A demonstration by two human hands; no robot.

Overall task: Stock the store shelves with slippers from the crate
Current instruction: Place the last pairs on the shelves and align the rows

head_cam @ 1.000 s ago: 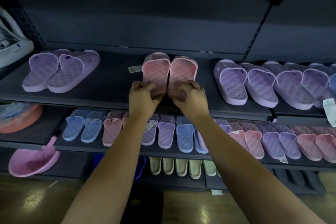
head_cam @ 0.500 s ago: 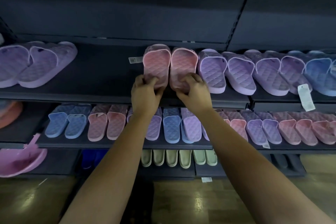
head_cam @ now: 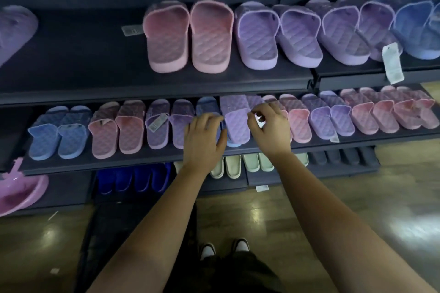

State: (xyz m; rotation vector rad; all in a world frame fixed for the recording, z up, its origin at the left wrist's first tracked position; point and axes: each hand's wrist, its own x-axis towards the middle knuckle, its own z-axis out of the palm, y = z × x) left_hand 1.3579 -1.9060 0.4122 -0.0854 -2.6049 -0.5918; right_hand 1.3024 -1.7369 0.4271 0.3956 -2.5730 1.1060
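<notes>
A pink slipper pair point(head_cam: 188, 35) stands alone on the upper shelf point(head_cam: 95, 83), toes to the back, beside a row of purple slippers point(head_cam: 278, 33). Both hands are down at the middle shelf point(head_cam: 107, 162). My left hand point(head_cam: 204, 140) lies spread over a blue slipper point(head_cam: 207, 106), its thumb against a purple slipper point(head_cam: 235, 123) that sits askew on the row. My right hand point(head_cam: 269, 128) has curled fingers pinching that purple slipper's right edge.
The middle shelf is packed with blue, pink and purple pairs. Pale green slippers point(head_cam: 238, 166) and dark blue ones point(head_cam: 133, 178) fill the bottom shelf. A pink basin point(head_cam: 19, 192) sits at lower left. A dark crate point(head_cam: 102, 233) stands on the wooden floor by my feet.
Both hands let go of the pink pair on the upper shelf and dropped to the middle shelf, onto the purple slipper. My view tilted down and shifted right.
</notes>
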